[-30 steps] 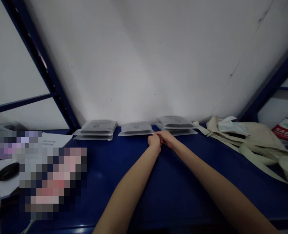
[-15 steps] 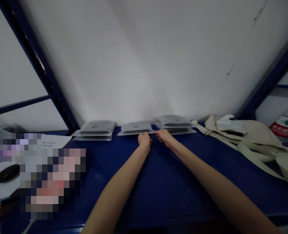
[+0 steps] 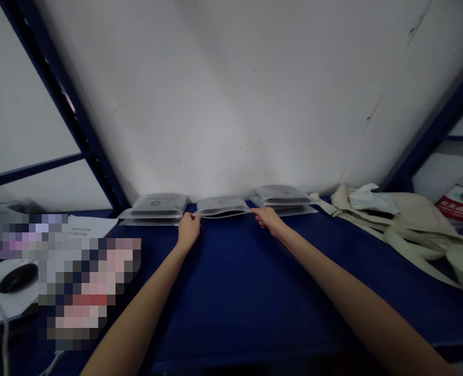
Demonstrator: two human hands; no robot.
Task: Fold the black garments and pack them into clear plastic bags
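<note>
A frosted plastic zip bag [image 3: 221,204] lies flat at the back of the blue table, its front edge towards me and a dark gap along that edge. My left hand [image 3: 189,230] is closed, thumb and fingers pinched at the bag's left front corner. My right hand [image 3: 268,219] pinches its right front corner. To the left lies a stack of similar frosted bags [image 3: 159,204], close to my left fingers. Another stack of bags [image 3: 282,195] lies just behind my right hand. Any slider between my left fingers is too small to make out.
The blue table [image 3: 231,292] meets a white wall [image 3: 223,104]. A beige cloth bag [image 3: 407,219] with straps and a tissue packet [image 3: 374,201] lie right, near a red-labelled bottle [image 3: 456,203]. Left are papers [image 3: 92,225], a black mouse [image 3: 19,278], a cable and a blurred-out object.
My left hand has moved left along the bag's front edge, from near the middle to the left corner. The edge now gapes. My right hand stays at the right corner.
</note>
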